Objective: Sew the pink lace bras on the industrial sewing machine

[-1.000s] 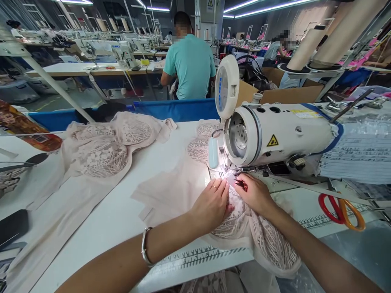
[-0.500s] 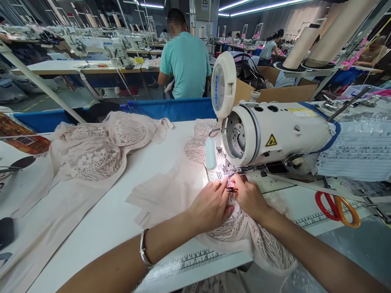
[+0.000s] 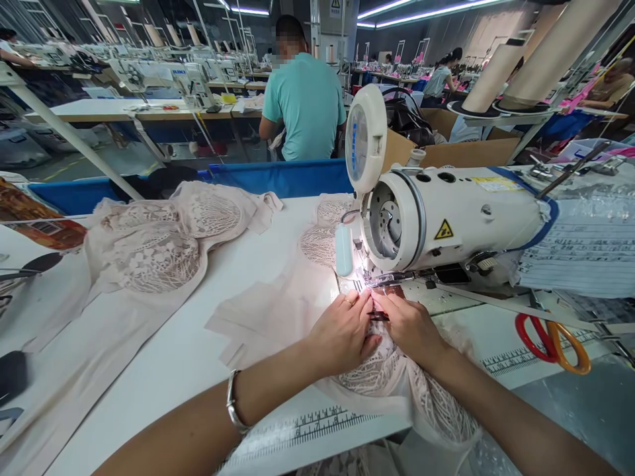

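Note:
A white sewing machine (image 3: 446, 211) stands on the white table (image 3: 198, 330), its lamp lighting the needle area. Pale pink lace fabric (image 3: 397, 390) lies under the needle and drapes over the table's front edge. My left hand (image 3: 344, 334) presses flat on this fabric just before the needle, a ring on one finger and a bracelet on the wrist. My right hand (image 3: 409, 327) rests beside it, touching it, fingers pinching the fabric and a small dark red tool at the presser foot.
A pile of pink lace pieces (image 3: 159, 238) lies at the left. Red and orange scissors (image 3: 553, 337) sit to the right. A person in a teal shirt (image 3: 305, 99) sits with back turned beyond a blue bin (image 3: 282, 177). Thread cones (image 3: 540, 53) stand upper right.
My two hands have closed together in front of the needle; the right hand has shifted left until it touches the left. The fabric pile has not moved.

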Available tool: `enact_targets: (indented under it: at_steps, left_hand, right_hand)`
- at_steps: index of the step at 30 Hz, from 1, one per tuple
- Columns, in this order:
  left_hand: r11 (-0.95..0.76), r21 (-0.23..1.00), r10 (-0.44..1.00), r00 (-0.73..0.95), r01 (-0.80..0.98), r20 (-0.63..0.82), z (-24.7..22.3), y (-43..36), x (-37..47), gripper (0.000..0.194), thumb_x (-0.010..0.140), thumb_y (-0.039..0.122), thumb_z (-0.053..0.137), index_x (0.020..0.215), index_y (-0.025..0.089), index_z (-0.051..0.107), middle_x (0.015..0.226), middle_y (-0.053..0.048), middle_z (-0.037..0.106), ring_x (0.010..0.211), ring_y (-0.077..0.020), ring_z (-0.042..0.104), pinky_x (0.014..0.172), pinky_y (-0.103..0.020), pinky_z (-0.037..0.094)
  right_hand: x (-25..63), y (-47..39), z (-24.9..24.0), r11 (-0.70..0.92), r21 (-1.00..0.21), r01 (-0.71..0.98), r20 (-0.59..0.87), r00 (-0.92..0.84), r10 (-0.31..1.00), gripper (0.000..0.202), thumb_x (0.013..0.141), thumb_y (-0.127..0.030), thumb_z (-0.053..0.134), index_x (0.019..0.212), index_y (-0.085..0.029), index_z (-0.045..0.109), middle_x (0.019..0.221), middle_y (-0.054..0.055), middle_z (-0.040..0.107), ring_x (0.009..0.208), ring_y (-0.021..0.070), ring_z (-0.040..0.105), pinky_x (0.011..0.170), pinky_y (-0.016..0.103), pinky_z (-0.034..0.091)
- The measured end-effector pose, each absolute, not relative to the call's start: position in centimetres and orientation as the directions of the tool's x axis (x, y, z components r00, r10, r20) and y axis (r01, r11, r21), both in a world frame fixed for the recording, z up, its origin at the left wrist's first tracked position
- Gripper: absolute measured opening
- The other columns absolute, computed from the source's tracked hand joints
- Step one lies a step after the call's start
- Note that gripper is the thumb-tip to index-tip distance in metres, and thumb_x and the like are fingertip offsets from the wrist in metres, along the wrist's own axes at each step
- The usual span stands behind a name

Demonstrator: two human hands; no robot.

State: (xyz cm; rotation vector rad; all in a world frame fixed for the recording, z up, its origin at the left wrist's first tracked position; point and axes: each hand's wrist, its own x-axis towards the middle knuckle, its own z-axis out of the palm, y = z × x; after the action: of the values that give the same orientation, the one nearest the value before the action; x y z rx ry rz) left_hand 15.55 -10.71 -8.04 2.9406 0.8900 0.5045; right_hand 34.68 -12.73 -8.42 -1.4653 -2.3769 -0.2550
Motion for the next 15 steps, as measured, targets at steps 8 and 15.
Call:
enact_targets:
  at_steps: [8,15]
  left_hand:
    - [-0.833,0.127,0.551,0.785,0.539,0.284,-7.94,-10.49,15.39,0.055,0.096,0.044,0.049,0.135,0.005,0.049,0.142,-0.021,0.054,0.12,-0.0345,0.053,0.091,-0.045,0.043]
    - [-0.826,0.138,0.563,0.786,0.547,0.256,-7.97,-10.08,15.1,0.061,0.097,0.047,0.049,0.138,0.002,0.047,0.146,-0.019,0.052,0.119,-0.0341,0.052,0.097,-0.044,0.04]
  right_hand:
    - [34.55,-12.49,-8.4,0.407,-0.055,0.912,0.329,-0.368,0.87,0.041,0.09,-0.007,0.041,0.121,-0.013,0.067,0.087,0.009,0.073,0.073,0.0205,0.069,0.067,0.029,0.053]
    - [34.35,-12.74,-8.1,0.412,-0.087,0.907,0.352,-0.359,0.864,0.037,0.091,-0.008,0.04,0.111,-0.014,0.07,0.083,0.008,0.071,0.072,0.0202,0.067,0.066,0.028,0.051]
